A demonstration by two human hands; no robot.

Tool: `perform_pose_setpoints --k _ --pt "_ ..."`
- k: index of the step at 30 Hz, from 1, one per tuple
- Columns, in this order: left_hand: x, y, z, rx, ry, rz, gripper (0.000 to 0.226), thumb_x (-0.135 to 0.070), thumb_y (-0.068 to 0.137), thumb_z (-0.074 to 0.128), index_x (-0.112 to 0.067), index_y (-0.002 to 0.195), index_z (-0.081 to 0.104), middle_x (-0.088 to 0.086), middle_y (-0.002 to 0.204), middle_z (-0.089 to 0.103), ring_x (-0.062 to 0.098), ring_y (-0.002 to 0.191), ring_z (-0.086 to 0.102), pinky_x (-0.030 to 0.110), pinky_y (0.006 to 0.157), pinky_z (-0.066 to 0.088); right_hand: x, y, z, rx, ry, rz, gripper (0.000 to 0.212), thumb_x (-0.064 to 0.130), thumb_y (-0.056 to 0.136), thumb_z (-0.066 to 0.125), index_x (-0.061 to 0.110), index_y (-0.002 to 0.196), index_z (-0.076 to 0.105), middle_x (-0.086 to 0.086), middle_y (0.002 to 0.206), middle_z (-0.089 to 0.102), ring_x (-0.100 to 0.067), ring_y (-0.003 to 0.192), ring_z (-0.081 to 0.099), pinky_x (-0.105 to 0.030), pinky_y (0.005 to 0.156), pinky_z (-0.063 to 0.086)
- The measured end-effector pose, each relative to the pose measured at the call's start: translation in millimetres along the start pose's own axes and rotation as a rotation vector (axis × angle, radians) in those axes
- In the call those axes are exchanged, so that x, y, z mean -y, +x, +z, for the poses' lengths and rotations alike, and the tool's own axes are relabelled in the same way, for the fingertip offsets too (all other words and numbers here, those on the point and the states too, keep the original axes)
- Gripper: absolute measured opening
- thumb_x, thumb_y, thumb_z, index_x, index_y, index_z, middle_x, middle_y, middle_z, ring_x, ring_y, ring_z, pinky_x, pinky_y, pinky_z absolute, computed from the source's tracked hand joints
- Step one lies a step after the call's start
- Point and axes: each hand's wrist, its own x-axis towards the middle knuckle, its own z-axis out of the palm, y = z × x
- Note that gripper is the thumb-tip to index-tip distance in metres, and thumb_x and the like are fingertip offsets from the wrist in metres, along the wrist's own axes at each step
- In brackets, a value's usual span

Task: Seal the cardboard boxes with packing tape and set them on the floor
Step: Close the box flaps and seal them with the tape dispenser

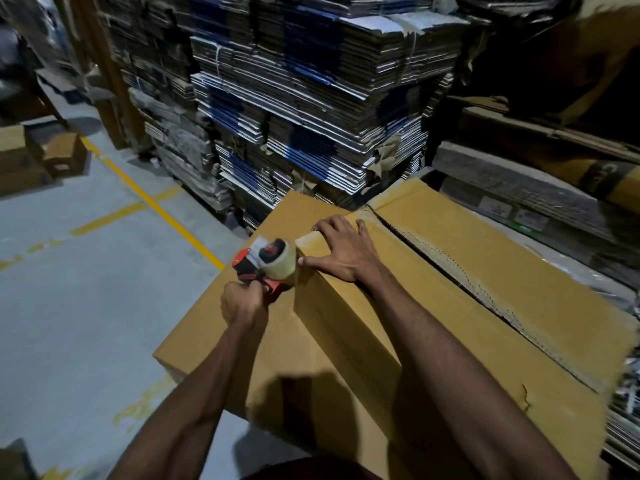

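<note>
A large brown cardboard box (485, 289) fills the lower right, its top flaps meeting along an open seam with a jagged edge. A second brown box face (277, 341) lies lower to the left. My left hand (242, 304) grips the red handle of a tape dispenser (268, 263) with a clear tape roll, held against the upper box's left edge. My right hand (341, 252) lies flat with spread fingers on the box top, thumb beside the roll.
Tall stacks of flattened cartons (304, 98) rise behind the box. More flat cardboard (536, 202) lies to the right. Grey floor (86, 289) with yellow lines spreads left, with small boxes (52, 157) at the far left.
</note>
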Motion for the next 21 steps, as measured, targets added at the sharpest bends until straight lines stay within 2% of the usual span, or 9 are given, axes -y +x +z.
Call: perform_pose_setpoints --k 2,4,6,9,11,13,16,18,21 --pt "-9.9 11.4 -8.9 0.047 -0.201 -0.023 0.036 -0.036 0.075 0.065 -0.001 0.072 0.068 0.021 0.073 0.069 0.034 0.064 0.064 0.044 0.057 0.047 -0.8 0.2 1.5 0.003 0.007 -0.005 0.093 0.091 0.079 0.048 0.031 0.150 0.043 -0.001 0.157 0.039 -0.022 0.150 0.030 -0.063 0.126 0.003" --pt "-31.6 11.0 -22.4 0.182 -0.395 0.010 0.028 -0.034 0.073 0.067 -0.009 0.063 0.063 0.014 0.058 0.059 0.025 0.048 0.050 0.039 0.046 0.038 -0.7 0.3 1.5 0.000 0.006 -0.005 0.092 0.091 0.078 0.048 0.032 0.149 0.043 0.000 0.157 0.039 -0.021 0.150 0.031 -0.064 0.126 0.004" --pt "-62.1 4.5 -40.2 0.405 -0.577 0.017 0.016 -0.031 0.077 0.064 -0.016 0.073 0.063 0.006 0.061 0.049 0.020 0.044 0.038 0.027 0.044 0.029 -0.4 -0.1 0.4 -0.001 0.003 -0.006 0.091 0.090 0.079 0.048 0.033 0.149 0.043 0.000 0.155 0.039 -0.020 0.149 0.031 -0.063 0.126 0.004" --pt "-104.2 -12.6 -64.5 0.780 -0.793 -0.021 0.011 -0.028 0.089 0.056 -0.020 0.081 0.054 -0.005 0.065 0.038 0.010 0.042 0.030 0.021 0.039 0.025 0.5 -2.4 -1.3 0.000 0.013 -0.014 0.089 0.089 0.079 0.050 0.032 0.147 0.045 0.001 0.152 0.040 -0.020 0.147 0.033 -0.063 0.126 0.003" --pt "-126.0 -28.2 -69.4 0.874 -0.860 -0.017 0.019 -0.025 0.095 0.055 -0.022 0.078 0.047 -0.009 0.060 0.036 0.007 0.039 0.030 0.020 0.038 0.026 1.0 -3.2 -3.6 0.004 0.027 -0.013 0.089 0.089 0.078 0.048 0.032 0.147 0.045 0.001 0.152 0.040 -0.019 0.147 0.033 -0.063 0.125 0.004" --pt "-143.4 -43.6 -65.8 0.902 -0.957 0.011 0.026 -0.028 0.099 0.057 -0.021 0.077 0.046 -0.010 0.057 0.038 0.007 0.038 0.031 0.021 0.038 0.028 0.2 -4.1 -5.1 0.012 0.045 -0.015 0.090 0.090 0.077 0.045 0.033 0.148 0.045 0.001 0.153 0.039 -0.020 0.148 0.032 -0.063 0.125 0.003" --pt "-157.2 -54.2 -55.9 0.984 -1.130 0.032 0.026 -0.031 0.100 0.058 -0.018 0.079 0.048 -0.008 0.060 0.041 0.009 0.044 0.035 0.025 0.045 0.036 -0.5 -8.6 -11.4 0.020 0.121 -0.036 0.080 0.082 0.087 0.042 0.038 0.154 0.035 0.000 0.160 0.036 -0.022 0.152 0.031 -0.063 0.125 0.003" --pt "-163.0 -53.8 -55.5 1.051 -1.159 -0.003 0.024 -0.029 0.095 0.061 -0.018 0.079 0.048 -0.008 0.060 0.041 0.009 0.044 0.036 0.024 0.046 0.036 -4.0 -10.1 -19.8 -0.016 0.285 -0.026 0.068 0.070 0.098 0.044 0.041 0.157 0.031 0.001 0.163 0.035 -0.022 0.147 0.039 -0.060 0.125 0.013" --pt "-168.6 -54.5 -58.1 1.153 -1.103 -0.068 0.022 -0.024 0.088 0.061 -0.020 0.075 0.043 -0.010 0.052 0.038 0.006 0.038 0.034 0.020 0.039 0.032 -10.4 -4.5 -41.6 -0.179 0.586 -0.013 0.050 0.052 0.107 0.045 0.031 0.153 0.044 -0.001 0.154 0.049 -0.019 0.136 0.050 -0.050 0.114 0.042"
